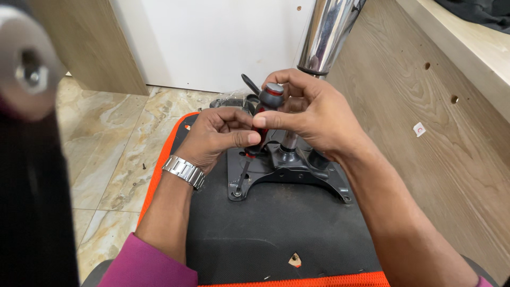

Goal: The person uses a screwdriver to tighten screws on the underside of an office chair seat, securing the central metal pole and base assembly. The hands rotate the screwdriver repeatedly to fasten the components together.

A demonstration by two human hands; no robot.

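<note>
Marble floor, overturned seat base (276, 228) — both hands gripping upright screwdriver (264, 114): left hand (215, 135) pinching mid-handle, right hand (313, 114) closing around cap, tip bearing down at mounting plate (289, 170) corner.

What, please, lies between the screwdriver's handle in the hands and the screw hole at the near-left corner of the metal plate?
In the head view, only the screwdriver's own dark shaft spans that stretch, running down from the handle to the corner of the metal plate.
</note>
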